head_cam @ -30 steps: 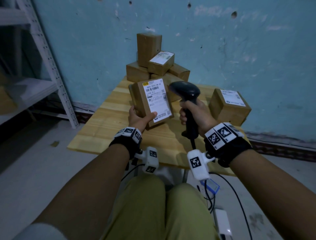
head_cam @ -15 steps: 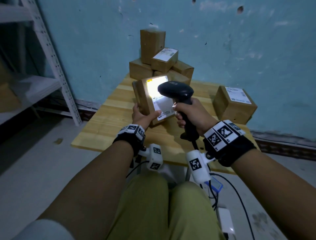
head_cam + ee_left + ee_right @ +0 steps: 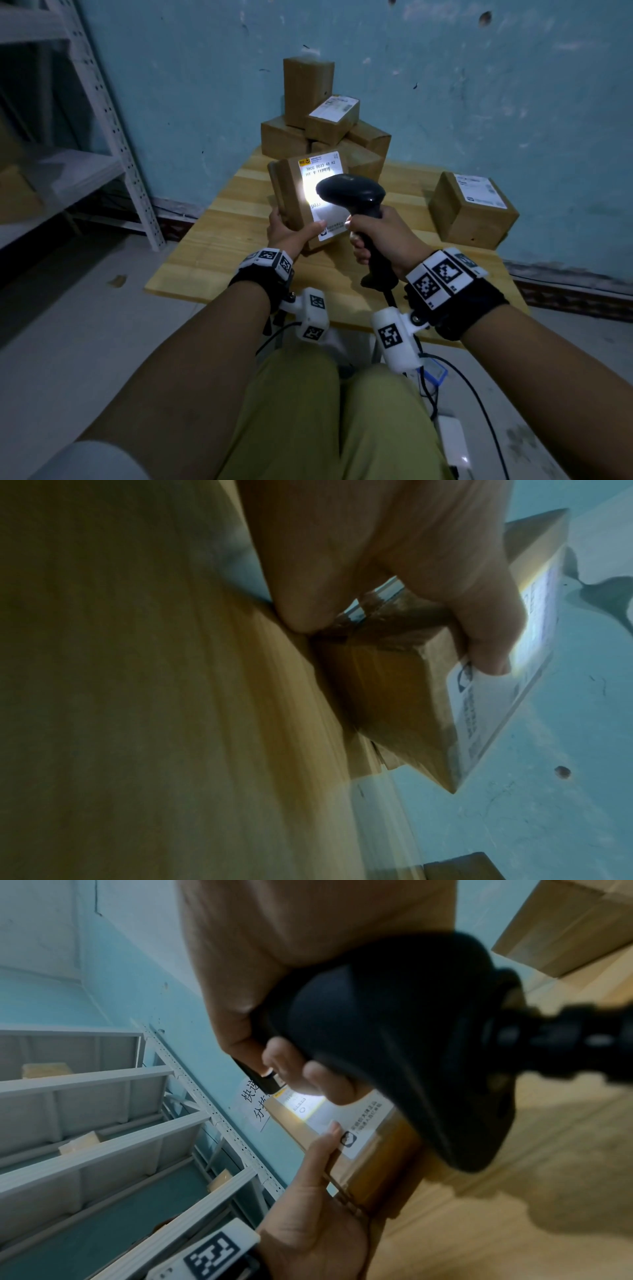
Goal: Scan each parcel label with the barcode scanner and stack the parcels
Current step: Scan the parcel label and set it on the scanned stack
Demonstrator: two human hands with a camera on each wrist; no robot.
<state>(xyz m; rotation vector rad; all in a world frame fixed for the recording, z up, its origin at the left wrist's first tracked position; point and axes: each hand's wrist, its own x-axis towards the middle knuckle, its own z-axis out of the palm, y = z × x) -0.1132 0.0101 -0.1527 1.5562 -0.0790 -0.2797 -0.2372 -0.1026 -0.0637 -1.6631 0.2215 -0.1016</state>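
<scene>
My left hand grips a brown parcel from below and tilts it up over the wooden table. The thumb lies on the lower corner of its white label. My right hand is wrapped round the handle of the black barcode scanner. The scanner's head sits close in front of the label and throws a bright white patch on its middle. In the right wrist view the scanner fills the centre, with the lit label beyond it.
A loose pile of several brown parcels stands at the table's far edge against the blue wall. One labelled parcel sits alone at the right. A white metal shelf rack stands to the left. Cables lie on the floor.
The scanner has swung left in front of the label and its light has come on. The lit patch moved from the label's top to its middle. The parcel stays in my left hand.
</scene>
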